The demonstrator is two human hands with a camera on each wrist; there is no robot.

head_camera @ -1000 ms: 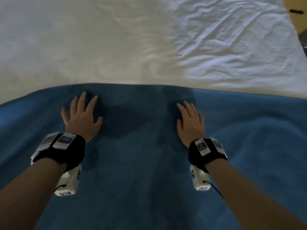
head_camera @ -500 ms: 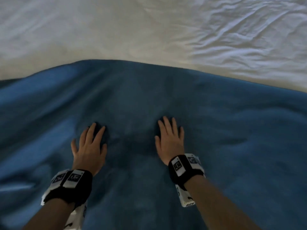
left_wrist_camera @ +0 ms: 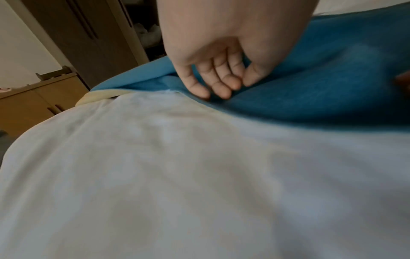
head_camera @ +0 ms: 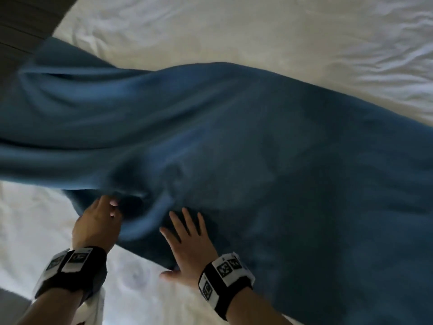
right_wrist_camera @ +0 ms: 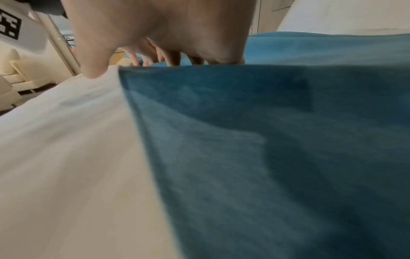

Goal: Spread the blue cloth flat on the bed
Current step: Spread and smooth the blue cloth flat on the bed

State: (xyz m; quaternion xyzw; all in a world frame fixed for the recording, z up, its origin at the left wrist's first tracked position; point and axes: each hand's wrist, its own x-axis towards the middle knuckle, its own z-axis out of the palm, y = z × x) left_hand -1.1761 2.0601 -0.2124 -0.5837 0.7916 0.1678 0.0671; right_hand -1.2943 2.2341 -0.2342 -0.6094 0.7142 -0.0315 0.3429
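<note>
Pinching the blue cloth [head_camera: 257,141] edge, left hand [head_camera: 97,222]; right hand [head_camera: 189,245] flat beside it, white bed [head_camera: 210,31] beyond.

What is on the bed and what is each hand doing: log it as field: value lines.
cloth: blue cloth lies across the white sheet, with long folds at its left part and a bunched near edge
left hand: left hand at the bunched edge, fingers bent onto the fabric; a firm grip is not clear
right hand: right hand flat, fingers spread, pressing the cloth near its edge
task state: not flat yet
room: wooden cabinet beside the bed
</note>
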